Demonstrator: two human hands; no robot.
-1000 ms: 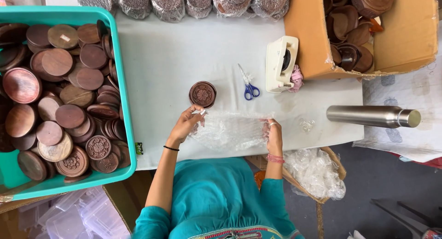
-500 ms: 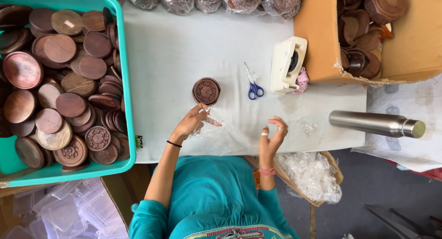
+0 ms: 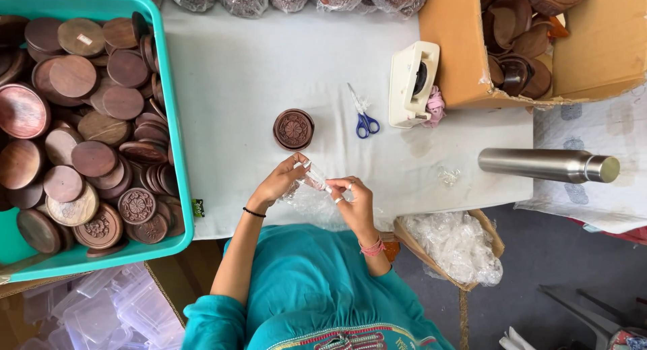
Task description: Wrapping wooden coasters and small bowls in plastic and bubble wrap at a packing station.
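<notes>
Fingers [image 3: 298,167] of left hand [image 3: 280,183] are pinching one end of a small crumpled clear plastic wrap [image 3: 315,179]; right hand [image 3: 354,200] fingers are pinching the other end, wrap held just above the near edge of the white worktop [image 3: 236,74]. More clear film is lying under the hands. Left to right: teal bin [image 3: 176,141] is holding round wooden lids, carved wooden box [image 3: 293,129] is sitting just beyond the hands, blue-handled scissors [image 3: 364,117], cream tape dispenser [image 3: 412,84], cardboard box [image 3: 458,47] of wooden pieces, steel bottle [image 3: 547,165] lying on its side.
</notes>
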